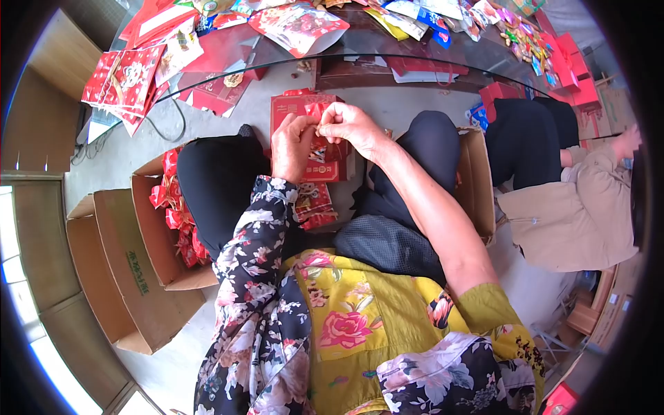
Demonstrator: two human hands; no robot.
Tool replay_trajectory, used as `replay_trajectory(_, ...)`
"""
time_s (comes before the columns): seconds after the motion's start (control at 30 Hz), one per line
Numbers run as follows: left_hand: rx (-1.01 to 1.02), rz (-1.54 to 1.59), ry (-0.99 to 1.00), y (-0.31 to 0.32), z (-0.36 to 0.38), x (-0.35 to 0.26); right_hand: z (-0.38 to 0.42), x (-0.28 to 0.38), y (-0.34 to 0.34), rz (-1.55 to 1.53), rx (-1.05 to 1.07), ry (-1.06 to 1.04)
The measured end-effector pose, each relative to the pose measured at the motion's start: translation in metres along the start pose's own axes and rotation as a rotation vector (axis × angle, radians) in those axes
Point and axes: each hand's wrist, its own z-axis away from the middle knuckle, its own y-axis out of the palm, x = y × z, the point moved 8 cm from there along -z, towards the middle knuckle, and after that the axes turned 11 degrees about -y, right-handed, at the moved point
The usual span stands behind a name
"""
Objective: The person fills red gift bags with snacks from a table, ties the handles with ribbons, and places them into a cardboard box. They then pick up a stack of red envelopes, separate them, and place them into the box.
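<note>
My left hand (292, 146) and my right hand (351, 131) meet in front of me, fingertips pinched close together. A small shiny red bag (315, 112) shows at the fingertips, and both hands appear closed on its gathered end. Fingers partly hide it. Below the hands, a red box with gold print (287, 109) stands between my knees. Beneath it lie red packets with pale print (317, 207).
On the left, a cardboard box (149, 207) holds several red bags (181, 214); another carton (131, 270) stands beside it. Ahead, a glass table (242, 68) carries colourful packets (301, 28). To the right are a carton (476, 183) and a seated person (564, 214).
</note>
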Motion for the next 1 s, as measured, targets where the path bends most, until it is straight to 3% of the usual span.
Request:
replay_trajectory(0.13, 0.026, -0.032, -0.027, 0.003, -0.002, 0.006, 0.001, 0.009, 0.007, 0.155, -0.009, -0.102)
replay_trajectory(0.2, 0.048, 0.007, -0.079, 0.005, -0.002, 0.008, 0.005, 0.025, 0.006, 0.531, -0.070, -0.248)
replay_trajectory(0.23, 0.073, 0.046, -0.130, 0.007, -0.002, 0.011, 0.004, 0.024, 0.007, 0.531, -0.067, -0.248)
replay_trajectory(0.3, 0.083, 0.085, -0.151, 0.012, -0.004, 0.020, 0.013, 0.058, 0.018, 0.861, -0.127, -0.696)
replay_trajectory(0.4, 0.150, 0.218, -0.238, 0.017, -0.003, 0.026, 0.017, 0.062, 0.023, 1.008, -0.144, -0.671)
replay_trajectory(0.53, 0.269, 0.427, -0.365, 0.022, -0.002, 0.029, 0.017, 0.063, 0.024, 1.063, -0.175, -0.657)
replay_trajectory(0.67, 0.254, 0.595, -0.382, 0.019, -0.001, 0.020, 0.018, 0.066, 0.019, 0.954, -0.210, -0.747)
replay_trajectory(0.77, 0.305, 0.616, -0.545, 0.015, 0.002, 0.024, 0.020, 0.070, 0.021, 0.911, -0.192, -0.824)
replay_trajectory(0.83, 0.395, 0.897, -0.736, 0.024, 0.008, 0.036, 0.022, 0.072, 0.023, 0.899, -0.181, -0.871)
replay_trajectory(1.0, 0.435, 1.015, -0.760, 0.028, 0.011, 0.034, 0.025, 0.078, 0.026, 0.859, -0.145, -0.921)
